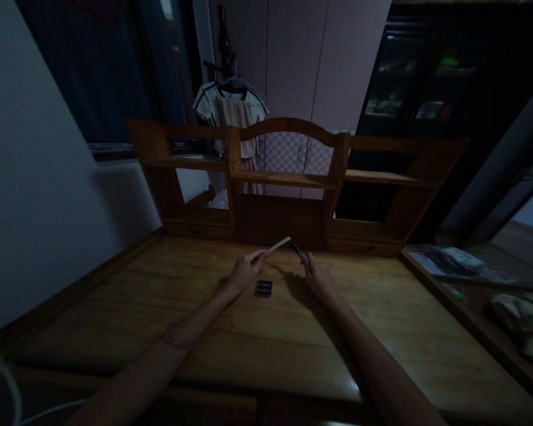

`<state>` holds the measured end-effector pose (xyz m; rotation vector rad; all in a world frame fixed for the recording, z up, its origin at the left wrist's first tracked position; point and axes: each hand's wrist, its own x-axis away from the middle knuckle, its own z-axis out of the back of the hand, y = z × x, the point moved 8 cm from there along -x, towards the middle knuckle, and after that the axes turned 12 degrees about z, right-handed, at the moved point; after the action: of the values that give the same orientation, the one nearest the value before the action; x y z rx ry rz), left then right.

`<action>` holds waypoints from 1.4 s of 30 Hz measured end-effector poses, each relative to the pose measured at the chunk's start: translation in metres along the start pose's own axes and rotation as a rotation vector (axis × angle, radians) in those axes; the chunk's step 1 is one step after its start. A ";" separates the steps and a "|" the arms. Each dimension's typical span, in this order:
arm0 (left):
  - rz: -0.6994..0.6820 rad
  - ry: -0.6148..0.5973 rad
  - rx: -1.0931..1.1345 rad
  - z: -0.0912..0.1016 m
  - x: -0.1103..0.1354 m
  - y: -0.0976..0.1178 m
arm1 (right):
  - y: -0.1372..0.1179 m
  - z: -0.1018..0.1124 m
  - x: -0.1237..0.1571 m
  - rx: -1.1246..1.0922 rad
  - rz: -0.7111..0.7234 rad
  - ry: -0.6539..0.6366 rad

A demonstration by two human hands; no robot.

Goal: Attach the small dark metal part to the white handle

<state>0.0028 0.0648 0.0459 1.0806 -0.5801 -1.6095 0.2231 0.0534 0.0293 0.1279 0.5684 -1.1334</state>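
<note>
Pinching pale stick (279,244) in left hand (245,273), dark rod (296,249) in right hand (318,276); holding tips near but apart above bench (204,343). Could drop either if pinch slackens; could bump tips, misjudging gap in dim light; could scatter dark pieces (264,288), lying between wrists, by lowering left hand.

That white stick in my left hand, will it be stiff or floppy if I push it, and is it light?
Probably fairly stiff: the white stick juts straight from your left hand without visible sagging. Likely light, since it looks slender. Whether it would roll is unclear; its cross-section is too small to make out.
</note>
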 end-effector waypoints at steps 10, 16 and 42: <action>-0.031 0.002 -0.010 -0.002 0.000 0.000 | -0.003 0.007 0.000 0.093 -0.002 -0.006; -0.038 -0.041 -0.022 -0.006 0.002 0.003 | -0.004 0.004 0.000 0.073 0.033 0.007; 0.006 -0.083 -0.032 -0.010 -0.002 -0.004 | -0.007 0.012 0.003 -0.007 0.053 0.102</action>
<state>0.0095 0.0696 0.0383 0.9917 -0.6099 -1.6586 0.2218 0.0436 0.0399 0.1946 0.6563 -1.0779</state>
